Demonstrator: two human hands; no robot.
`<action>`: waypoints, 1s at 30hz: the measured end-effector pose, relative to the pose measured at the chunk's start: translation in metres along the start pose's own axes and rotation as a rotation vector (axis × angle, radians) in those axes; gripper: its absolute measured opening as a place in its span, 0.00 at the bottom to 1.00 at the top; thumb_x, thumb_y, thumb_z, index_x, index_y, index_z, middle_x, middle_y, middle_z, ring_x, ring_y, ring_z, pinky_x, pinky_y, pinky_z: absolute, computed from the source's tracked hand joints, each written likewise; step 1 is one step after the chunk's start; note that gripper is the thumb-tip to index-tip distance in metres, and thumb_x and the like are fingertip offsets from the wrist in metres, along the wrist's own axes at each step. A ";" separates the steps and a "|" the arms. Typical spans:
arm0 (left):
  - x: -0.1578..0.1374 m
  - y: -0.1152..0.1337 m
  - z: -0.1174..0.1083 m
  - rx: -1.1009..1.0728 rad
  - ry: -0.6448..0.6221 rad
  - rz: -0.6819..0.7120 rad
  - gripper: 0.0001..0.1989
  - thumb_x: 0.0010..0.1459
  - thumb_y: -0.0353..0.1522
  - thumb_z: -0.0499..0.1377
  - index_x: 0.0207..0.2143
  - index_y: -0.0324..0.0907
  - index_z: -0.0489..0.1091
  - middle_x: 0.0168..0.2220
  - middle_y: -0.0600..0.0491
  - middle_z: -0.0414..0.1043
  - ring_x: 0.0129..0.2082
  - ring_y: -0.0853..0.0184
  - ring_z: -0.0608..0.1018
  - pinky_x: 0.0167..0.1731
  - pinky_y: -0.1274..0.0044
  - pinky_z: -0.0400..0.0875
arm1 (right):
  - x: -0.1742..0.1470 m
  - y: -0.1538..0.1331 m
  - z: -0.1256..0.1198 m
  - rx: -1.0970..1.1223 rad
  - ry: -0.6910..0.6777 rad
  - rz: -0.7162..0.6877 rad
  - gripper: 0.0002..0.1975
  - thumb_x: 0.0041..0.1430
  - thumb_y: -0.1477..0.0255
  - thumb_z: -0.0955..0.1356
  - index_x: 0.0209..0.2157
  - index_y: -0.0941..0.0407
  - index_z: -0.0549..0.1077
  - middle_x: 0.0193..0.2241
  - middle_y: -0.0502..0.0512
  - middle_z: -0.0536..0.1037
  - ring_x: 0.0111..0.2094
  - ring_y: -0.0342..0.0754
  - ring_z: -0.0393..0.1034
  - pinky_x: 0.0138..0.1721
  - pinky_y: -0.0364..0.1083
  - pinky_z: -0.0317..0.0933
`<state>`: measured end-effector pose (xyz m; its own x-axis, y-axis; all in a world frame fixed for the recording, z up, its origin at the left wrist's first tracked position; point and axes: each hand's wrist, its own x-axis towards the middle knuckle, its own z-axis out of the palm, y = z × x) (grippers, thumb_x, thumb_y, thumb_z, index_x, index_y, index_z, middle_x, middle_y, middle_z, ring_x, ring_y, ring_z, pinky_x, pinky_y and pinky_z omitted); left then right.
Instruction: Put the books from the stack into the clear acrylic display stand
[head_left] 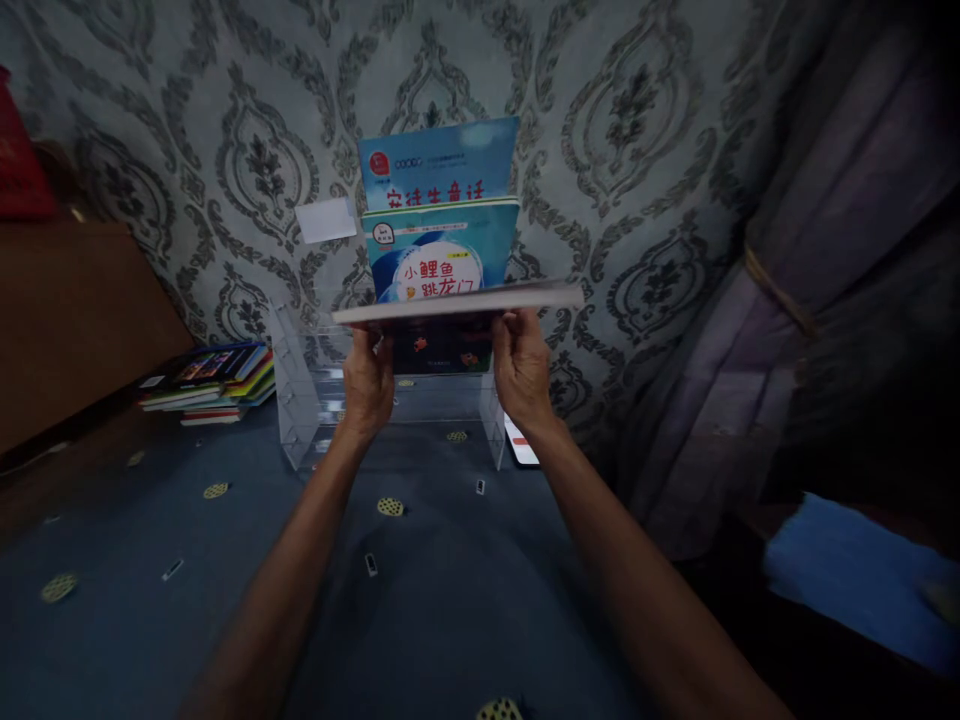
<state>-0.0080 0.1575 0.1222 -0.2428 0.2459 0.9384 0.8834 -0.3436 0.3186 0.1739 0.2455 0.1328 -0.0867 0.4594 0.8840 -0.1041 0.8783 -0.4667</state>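
Observation:
Both hands grip a book (457, 303), seen nearly edge-on as a pale strip; its cover is hidden from this angle. My left hand (368, 385) is closed on its left part from below. Further right, my right hand (523, 370) holds it with thumb and fingers. Just behind stands a teal-covered book (442, 245) with red Chinese lettering, its dark lower part with small orange fish showing between my hands. A blue book (439, 160) rises behind that one. These two books lean upright in a clear plastic stepped rack (292, 390).
A stack of books (210, 380) lies left of the rack on the blue patterned cloth (450, 620). A phone-like device (520, 445) is partly behind the rack's right side. Patterned wall (630, 110) rises behind; a tied curtain (720, 400) and blue cloth (862, 580) are at right.

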 end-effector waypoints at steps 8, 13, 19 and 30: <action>0.014 -0.001 0.003 0.062 -0.014 0.096 0.21 0.73 0.45 0.46 0.62 0.46 0.57 0.42 0.48 0.78 0.41 0.64 0.81 0.43 0.72 0.75 | 0.005 -0.001 -0.007 -0.053 -0.011 0.013 0.19 0.70 0.51 0.58 0.47 0.49 0.69 0.36 0.54 0.75 0.39 0.52 0.75 0.45 0.55 0.73; 0.006 0.003 -0.001 -0.010 -0.062 0.091 0.20 0.73 0.44 0.46 0.60 0.44 0.58 0.46 0.45 0.76 0.46 0.64 0.81 0.46 0.72 0.75 | 0.003 -0.003 -0.009 -0.090 -0.072 0.018 0.14 0.72 0.57 0.58 0.46 0.49 0.68 0.36 0.53 0.74 0.36 0.51 0.73 0.43 0.53 0.72; 0.002 0.003 -0.007 -0.001 -0.101 0.043 0.16 0.72 0.41 0.49 0.57 0.45 0.59 0.42 0.49 0.76 0.41 0.66 0.80 0.45 0.73 0.74 | 0.005 -0.007 -0.012 -0.164 -0.098 0.012 0.14 0.72 0.60 0.58 0.49 0.49 0.69 0.35 0.54 0.73 0.37 0.52 0.73 0.45 0.53 0.70; -0.013 -0.004 -0.008 -0.007 -0.161 -0.056 0.12 0.71 0.38 0.52 0.53 0.44 0.63 0.42 0.49 0.73 0.42 0.64 0.77 0.42 0.72 0.73 | 0.003 -0.002 -0.020 -0.217 -0.216 0.014 0.11 0.71 0.63 0.58 0.44 0.51 0.69 0.32 0.53 0.73 0.32 0.51 0.69 0.40 0.51 0.67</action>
<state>-0.0121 0.1484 0.1101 -0.2238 0.4070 0.8856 0.8675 -0.3310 0.3713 0.1936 0.2476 0.1366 -0.2980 0.4533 0.8401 0.1111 0.8905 -0.4411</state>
